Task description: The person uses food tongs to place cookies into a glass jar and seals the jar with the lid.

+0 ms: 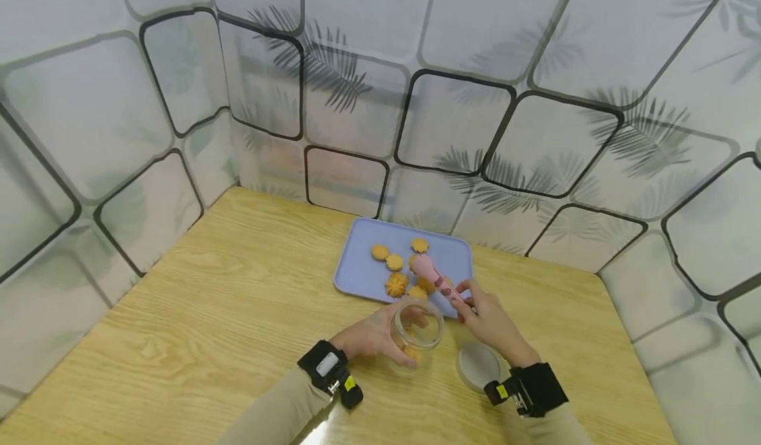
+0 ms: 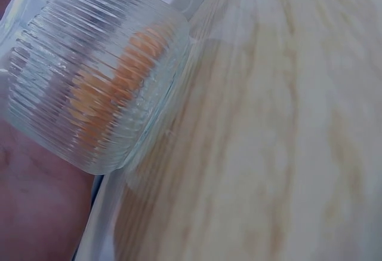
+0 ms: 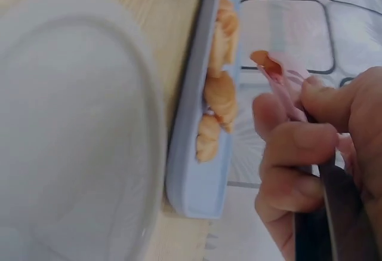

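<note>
My left hand (image 1: pixel 370 334) grips a clear ribbed glass jar (image 2: pixel 45 88) by its side. The jar is uncapped and tilted, with orange-brown cookies (image 2: pixel 119 82) visible through the glass. In my right hand (image 1: pixel 492 318) are pink tongs (image 1: pixel 440 281), pinched between thumb and fingers. A cookie (image 3: pixel 259 58) shows between the tongs' tips, over the tray in the head view. The blue tray (image 1: pixel 355 250) holds several cookies (image 1: pixel 396 284), some round and flat, others flower-shaped. The jar stands just in front of the tray's near edge, left of my right hand.
A round whitish lid (image 1: pixel 478 366) lies on the wooden table (image 1: pixel 226 313) beneath my right wrist. Patterned curtains (image 1: pixel 351 181) enclose the back and both sides of the table. Each wrist wears a black strapped camera (image 1: pixel 526 391).
</note>
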Demonstrator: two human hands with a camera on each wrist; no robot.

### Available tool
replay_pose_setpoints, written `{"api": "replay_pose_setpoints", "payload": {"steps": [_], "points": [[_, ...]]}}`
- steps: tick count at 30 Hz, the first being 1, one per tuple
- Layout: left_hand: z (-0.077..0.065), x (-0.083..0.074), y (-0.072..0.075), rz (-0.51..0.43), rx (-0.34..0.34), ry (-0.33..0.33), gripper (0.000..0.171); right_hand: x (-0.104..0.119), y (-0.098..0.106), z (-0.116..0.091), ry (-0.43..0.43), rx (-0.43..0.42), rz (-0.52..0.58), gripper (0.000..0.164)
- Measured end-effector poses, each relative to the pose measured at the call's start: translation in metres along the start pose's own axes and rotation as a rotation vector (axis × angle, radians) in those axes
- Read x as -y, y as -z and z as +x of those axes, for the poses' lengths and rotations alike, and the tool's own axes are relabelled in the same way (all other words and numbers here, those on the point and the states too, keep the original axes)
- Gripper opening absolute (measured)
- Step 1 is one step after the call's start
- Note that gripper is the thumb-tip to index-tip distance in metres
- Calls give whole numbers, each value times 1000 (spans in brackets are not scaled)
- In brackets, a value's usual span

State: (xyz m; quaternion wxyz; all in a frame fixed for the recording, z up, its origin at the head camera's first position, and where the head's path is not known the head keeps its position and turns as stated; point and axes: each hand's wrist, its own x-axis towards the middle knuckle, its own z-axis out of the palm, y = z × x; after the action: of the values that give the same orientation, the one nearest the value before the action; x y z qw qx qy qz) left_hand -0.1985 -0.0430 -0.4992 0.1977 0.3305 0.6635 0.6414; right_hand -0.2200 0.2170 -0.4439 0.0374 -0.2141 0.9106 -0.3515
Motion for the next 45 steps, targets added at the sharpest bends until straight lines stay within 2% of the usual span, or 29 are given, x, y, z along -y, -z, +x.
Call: {"api": "replay_pose_setpoints", "payload": {"steps": [5, 11, 16, 20, 27, 31, 35, 39, 42, 45], "points": [[3, 1, -1, -18, 7, 0, 92, 3, 6, -17, 10, 35, 132, 20], [7, 6, -1, -9, 6, -49, 94, 19, 18, -38, 21, 47, 261, 21], [4, 6, 0, 6, -10, -25, 95, 34, 23, -54, 68, 62, 333, 21], [2, 4, 0, 6, -7, 17, 96, 41, 25, -66, 117, 84, 339, 19], [0, 2, 1, 38, -22, 77, 92, 45, 28, -83, 109, 138, 335, 16], [2, 0, 1, 23, -19, 114, 109, 43, 31, -92, 143, 155, 324, 16], [1, -3, 1, 34, -44, 173, 126, 43, 34, -98, 151, 180, 321, 17], [2, -3, 3, 16, -34, 130, 112, 44, 35, -102, 164, 201, 290, 18], [1, -3, 3, -26, 13, 69, 101, 45, 36, -104, 170, 213, 256, 18], [-1, -6, 4, -12, 14, 57, 102, 48, 38, -103, 189, 214, 212, 18]]}}
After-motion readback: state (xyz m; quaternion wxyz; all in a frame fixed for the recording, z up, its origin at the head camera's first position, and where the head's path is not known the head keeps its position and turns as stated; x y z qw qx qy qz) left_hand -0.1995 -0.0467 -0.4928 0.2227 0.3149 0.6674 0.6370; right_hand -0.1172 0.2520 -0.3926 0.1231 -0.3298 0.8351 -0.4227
